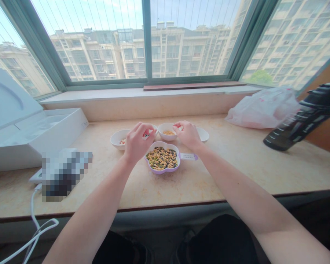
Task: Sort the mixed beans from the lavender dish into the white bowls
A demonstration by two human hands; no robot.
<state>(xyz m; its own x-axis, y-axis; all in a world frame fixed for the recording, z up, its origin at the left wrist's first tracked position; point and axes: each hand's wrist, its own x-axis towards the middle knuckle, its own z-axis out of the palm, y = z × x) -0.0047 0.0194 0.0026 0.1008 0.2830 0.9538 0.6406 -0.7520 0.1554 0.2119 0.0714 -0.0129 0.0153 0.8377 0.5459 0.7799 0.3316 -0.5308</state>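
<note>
- The step in hand looks to be sorting by the pinch: both your hands are at the row of small white bowls, behind the lobed bowl (161,171) of mixed beans (162,157) on the worktop (154,192).
- Your left hand (137,141) is between the left bowl (116,138) and the partly hidden bowl beside it, fingers curled in toward the thumb. You show no clear bean in that grip, so I cannot tell if it is gripping one.
- Your right hand (188,135) has its fingertips at the right edge of the bowl of yellow grains (168,127), thumb and fingers drawn close; whether anything is between them, I cannot tell either.
- My judgement: the next move calls for a light fingertip release over the matching bowl, with your wrists kept clear of the full lobed bowl in front.
- The lobed bowl's handle carries a pale label (188,156) with small print, too blurred for you to read here.
- Your dark bottle (287,126), leaning at the right, bears white marks and lettering, illegible.
- The plastic bag (264,108) shows reddish marks, and the white box (67,121) a tiny, unreadable print.
</note>
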